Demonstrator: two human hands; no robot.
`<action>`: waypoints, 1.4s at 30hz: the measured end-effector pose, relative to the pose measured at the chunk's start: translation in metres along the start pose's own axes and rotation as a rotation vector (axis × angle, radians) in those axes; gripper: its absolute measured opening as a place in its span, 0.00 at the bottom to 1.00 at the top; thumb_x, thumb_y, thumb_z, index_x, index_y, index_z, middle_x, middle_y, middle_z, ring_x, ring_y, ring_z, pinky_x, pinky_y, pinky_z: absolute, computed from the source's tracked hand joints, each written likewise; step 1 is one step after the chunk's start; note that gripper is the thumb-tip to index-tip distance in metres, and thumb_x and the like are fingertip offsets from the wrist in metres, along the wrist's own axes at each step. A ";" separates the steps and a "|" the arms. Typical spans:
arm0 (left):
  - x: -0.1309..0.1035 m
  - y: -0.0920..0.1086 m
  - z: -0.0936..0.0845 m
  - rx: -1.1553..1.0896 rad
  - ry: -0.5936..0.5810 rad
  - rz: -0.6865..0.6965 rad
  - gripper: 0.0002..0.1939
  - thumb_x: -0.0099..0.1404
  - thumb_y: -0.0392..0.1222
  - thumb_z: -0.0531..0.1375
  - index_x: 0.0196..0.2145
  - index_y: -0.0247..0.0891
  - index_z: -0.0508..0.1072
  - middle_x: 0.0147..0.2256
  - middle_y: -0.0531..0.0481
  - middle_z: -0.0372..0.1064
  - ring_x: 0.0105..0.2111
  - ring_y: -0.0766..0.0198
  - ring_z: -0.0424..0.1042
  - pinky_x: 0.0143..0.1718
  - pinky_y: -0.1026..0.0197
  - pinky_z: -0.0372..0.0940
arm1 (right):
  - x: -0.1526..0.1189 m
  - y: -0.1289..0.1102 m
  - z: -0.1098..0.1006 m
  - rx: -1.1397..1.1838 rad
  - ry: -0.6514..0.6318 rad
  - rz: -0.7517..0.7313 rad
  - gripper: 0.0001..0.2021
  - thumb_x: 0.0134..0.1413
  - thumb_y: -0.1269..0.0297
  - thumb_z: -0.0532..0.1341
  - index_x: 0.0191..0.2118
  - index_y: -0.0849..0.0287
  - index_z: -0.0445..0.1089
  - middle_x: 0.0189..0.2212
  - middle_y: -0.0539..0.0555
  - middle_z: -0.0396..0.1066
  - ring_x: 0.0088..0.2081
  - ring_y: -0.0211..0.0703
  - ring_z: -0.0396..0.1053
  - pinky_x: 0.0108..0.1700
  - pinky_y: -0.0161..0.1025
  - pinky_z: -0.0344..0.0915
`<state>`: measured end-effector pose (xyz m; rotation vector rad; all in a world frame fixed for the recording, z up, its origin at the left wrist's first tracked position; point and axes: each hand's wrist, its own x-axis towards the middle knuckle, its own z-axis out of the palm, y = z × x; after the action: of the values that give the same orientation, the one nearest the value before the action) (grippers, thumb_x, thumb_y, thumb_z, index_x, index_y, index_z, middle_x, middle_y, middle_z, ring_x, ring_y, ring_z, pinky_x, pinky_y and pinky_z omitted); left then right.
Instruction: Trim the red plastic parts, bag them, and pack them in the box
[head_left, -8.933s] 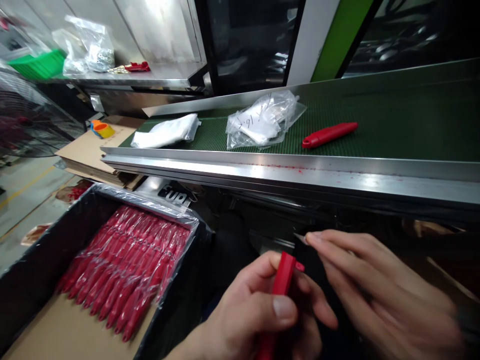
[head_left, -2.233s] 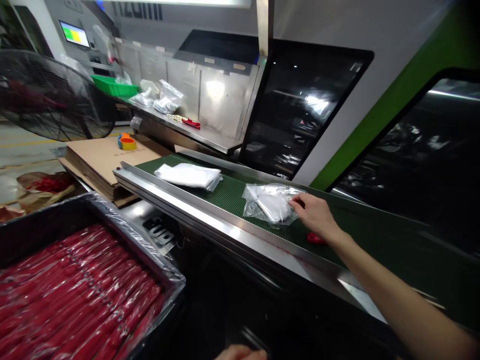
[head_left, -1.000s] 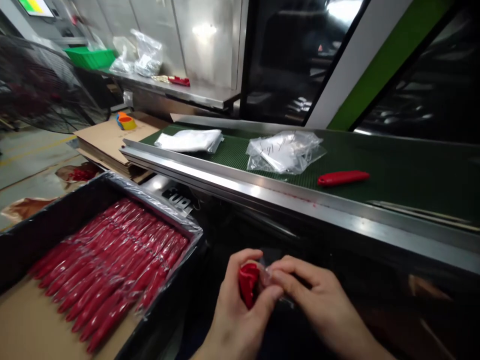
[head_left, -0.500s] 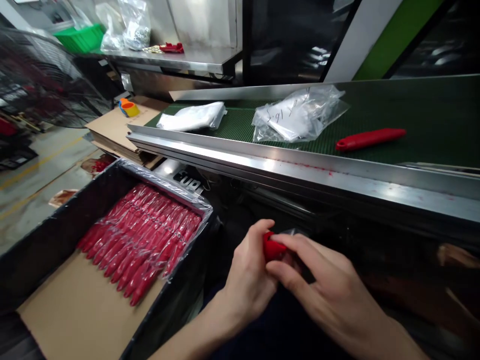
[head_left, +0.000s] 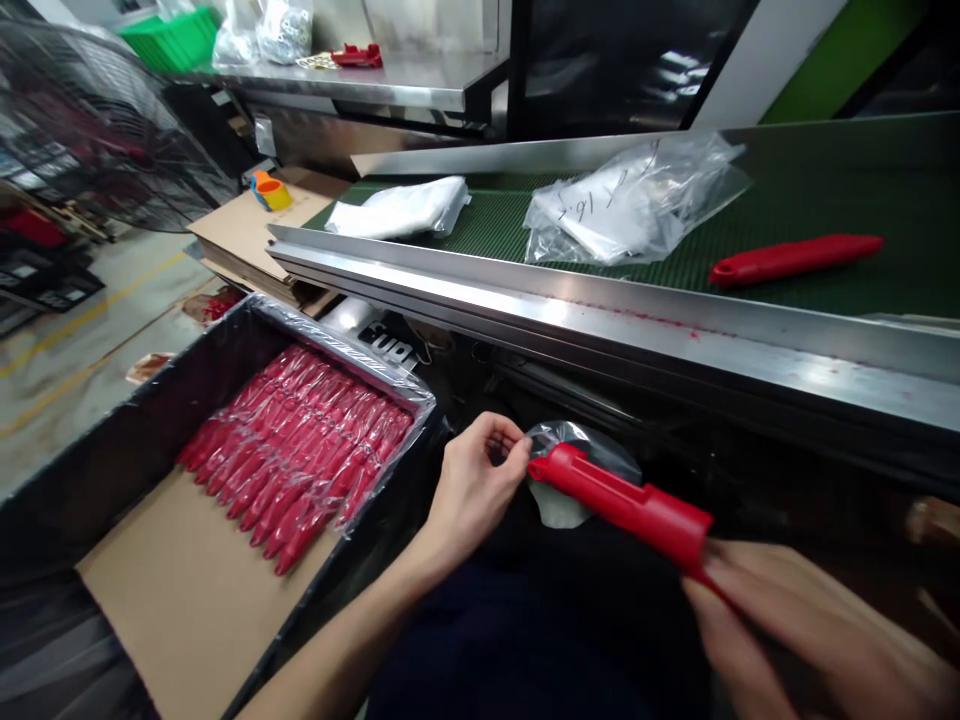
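In my right hand (head_left: 810, 620) is a long red plastic part (head_left: 630, 505), gripped at its near right end and pointing up and left. Its far end lies beside the fingertips of my left hand (head_left: 476, 485). The thumb and index finger of that hand are pinched at the edge of a clear plastic bag (head_left: 581, 437), which shows behind the red part. I cannot tell whether the part's tip is inside the bag. To the left, a black lined crate (head_left: 56, 520) holds rows of bagged red parts (head_left: 300, 440) on a cardboard sheet (head_left: 180, 620).
A green conveyor belt (head_left: 502, 205) with metal rails carries two packs of plastic bags, a white pack (head_left: 397, 208) and a written-on pack (head_left: 622, 205), plus a loose red part (head_left: 795, 260). A tape dispenser (head_left: 271, 192) sits on stacked cardboard (head_left: 225, 215). A fan (head_left: 97, 120) stands left.
My hands have moved apart. My right hand has drawn back to the right with the red part, now showing lengthwise, while my left hand pinches the bag's edge. The view has shifted slightly.
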<state>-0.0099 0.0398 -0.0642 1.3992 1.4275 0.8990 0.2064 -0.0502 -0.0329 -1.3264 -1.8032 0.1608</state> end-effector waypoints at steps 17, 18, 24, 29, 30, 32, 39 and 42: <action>-0.017 -0.008 0.007 -0.041 0.024 0.250 0.07 0.70 0.36 0.57 0.36 0.37 0.75 0.36 0.48 0.71 0.36 0.66 0.70 0.40 0.64 0.64 | 0.007 0.008 0.026 -0.194 -0.245 -0.391 0.12 0.56 0.80 0.59 0.46 0.65 0.70 0.36 0.58 0.77 0.37 0.46 0.74 0.39 0.44 0.69; -0.020 -0.010 0.010 -0.046 0.044 0.249 0.06 0.70 0.36 0.57 0.37 0.37 0.74 0.36 0.48 0.71 0.36 0.65 0.70 0.40 0.64 0.64 | 0.005 0.005 0.031 -0.163 -0.155 -0.311 0.12 0.55 0.80 0.62 0.45 0.64 0.70 0.35 0.56 0.77 0.35 0.44 0.74 0.39 0.42 0.69; -0.030 -0.016 0.023 -0.043 0.112 0.246 0.04 0.70 0.35 0.56 0.36 0.37 0.70 0.33 0.50 0.71 0.34 0.66 0.71 0.38 0.64 0.66 | -0.005 -0.010 0.057 0.358 0.026 0.572 0.06 0.65 0.64 0.57 0.43 0.58 0.69 0.36 0.55 0.78 0.32 0.43 0.77 0.31 0.36 0.74; -0.028 -0.010 0.020 0.040 0.088 0.353 0.04 0.68 0.33 0.56 0.36 0.37 0.71 0.35 0.49 0.71 0.37 0.65 0.71 0.43 0.62 0.65 | -0.006 0.003 0.060 0.195 0.054 0.384 0.07 0.60 0.67 0.62 0.44 0.54 0.72 0.37 0.52 0.77 0.36 0.41 0.76 0.39 0.36 0.74; -0.027 -0.009 0.018 0.062 0.091 0.360 0.04 0.68 0.33 0.56 0.36 0.37 0.71 0.35 0.49 0.71 0.37 0.64 0.70 0.43 0.61 0.65 | -0.006 0.008 0.057 0.133 0.027 0.228 0.10 0.58 0.71 0.63 0.45 0.54 0.72 0.39 0.52 0.76 0.39 0.42 0.76 0.43 0.38 0.73; -0.024 -0.007 0.014 0.106 0.113 0.349 0.05 0.69 0.33 0.54 0.36 0.37 0.69 0.35 0.48 0.70 0.37 0.64 0.69 0.42 0.61 0.64 | -0.007 0.019 0.048 0.115 -0.128 -0.039 0.17 0.56 0.78 0.61 0.50 0.55 0.71 0.45 0.55 0.74 0.46 0.45 0.73 0.48 0.41 0.72; -0.023 -0.008 0.005 0.316 0.018 0.406 0.08 0.64 0.31 0.53 0.28 0.37 0.66 0.29 0.50 0.64 0.31 0.65 0.64 0.33 0.62 0.60 | -0.003 0.042 0.037 0.083 -0.456 -0.186 0.26 0.58 0.70 0.58 0.61 0.42 0.64 0.57 0.55 0.68 0.56 0.55 0.68 0.49 0.50 0.74; -0.027 -0.011 -0.004 0.392 -0.008 0.464 0.06 0.63 0.32 0.54 0.29 0.37 0.67 0.30 0.50 0.66 0.31 0.65 0.64 0.33 0.63 0.61 | -0.013 0.054 0.045 0.150 -0.385 -0.125 0.21 0.58 0.65 0.57 0.56 0.40 0.69 0.53 0.55 0.71 0.49 0.54 0.73 0.42 0.48 0.76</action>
<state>-0.0189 0.0128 -0.0705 2.0835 1.3416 0.9236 0.2144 -0.0210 -0.0981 -1.1268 -2.1412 0.5019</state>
